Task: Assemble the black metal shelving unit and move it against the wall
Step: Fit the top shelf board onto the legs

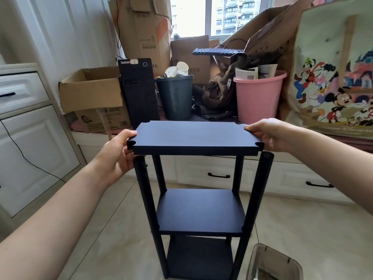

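Hands, left point(119, 152) and right point(268, 136), pinch the flat black metal shelf board point(193, 136) above black posts point(260, 190); the far pink plastic bucket point(260, 98) holds papers point(247, 73).

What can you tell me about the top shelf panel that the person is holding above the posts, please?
The top shelf panel is a flat, matte black rectangle, metal by its look, with a rounded notch cut at each corner. It is held roughly level just above the four upright posts, not yet seated on them. The left hand grips its left short edge and the right hand its right short edge, thumbs on top. Two fitted shelves sit below it.
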Demonstrator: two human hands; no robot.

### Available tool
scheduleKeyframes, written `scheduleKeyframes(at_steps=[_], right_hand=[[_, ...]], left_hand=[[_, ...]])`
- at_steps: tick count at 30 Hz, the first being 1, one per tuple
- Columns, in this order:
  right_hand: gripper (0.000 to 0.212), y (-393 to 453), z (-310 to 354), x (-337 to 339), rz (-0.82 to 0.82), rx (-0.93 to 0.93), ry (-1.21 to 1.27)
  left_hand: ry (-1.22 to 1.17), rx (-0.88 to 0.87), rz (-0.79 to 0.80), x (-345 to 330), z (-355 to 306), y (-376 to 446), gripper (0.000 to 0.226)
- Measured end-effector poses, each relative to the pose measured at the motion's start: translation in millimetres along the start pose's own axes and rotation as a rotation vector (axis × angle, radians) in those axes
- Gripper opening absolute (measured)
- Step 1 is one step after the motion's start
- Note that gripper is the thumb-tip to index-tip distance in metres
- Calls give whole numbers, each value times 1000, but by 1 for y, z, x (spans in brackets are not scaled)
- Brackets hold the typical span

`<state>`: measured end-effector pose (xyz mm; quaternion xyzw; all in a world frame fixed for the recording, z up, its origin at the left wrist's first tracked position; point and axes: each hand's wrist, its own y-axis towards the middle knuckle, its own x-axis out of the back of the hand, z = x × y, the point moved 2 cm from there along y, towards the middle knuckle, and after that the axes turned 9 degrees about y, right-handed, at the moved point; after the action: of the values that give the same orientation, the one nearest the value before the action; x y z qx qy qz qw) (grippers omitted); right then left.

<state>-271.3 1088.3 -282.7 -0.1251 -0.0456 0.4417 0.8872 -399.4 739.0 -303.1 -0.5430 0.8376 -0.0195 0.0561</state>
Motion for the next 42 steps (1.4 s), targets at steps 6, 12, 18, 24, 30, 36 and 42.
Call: scheduleKeyframes(at_steps=[6, 12, 18, 24, 30, 36, 42], right_hand=[[4, 3, -4, 0, -9, -4, -32], [6, 6, -6, 0, 15, -13, -16], [9, 3, -7, -6, 9, -8, 10], [13, -6, 5, -2, -44, 18, 95], [14, -12, 2, 3, -24, 7, 115], [14, -14, 1, -4, -28, -34, 100], [16, -13, 4, -7, -55, -29, -54]], left_hand=[[-64, 32, 46, -1, 5, 2, 21], [-81, 36, 86, -2, 6, 3, 19], [-72, 9, 83, 0, 8, 6, 21], [13, 7, 78, -5, 12, 8, 26], [4, 15, 84, -7, 17, 9, 24], [-75, 63, 181, -1, 21, 10, 34], [-81, 138, 188, -4, 24, 16, 36]])
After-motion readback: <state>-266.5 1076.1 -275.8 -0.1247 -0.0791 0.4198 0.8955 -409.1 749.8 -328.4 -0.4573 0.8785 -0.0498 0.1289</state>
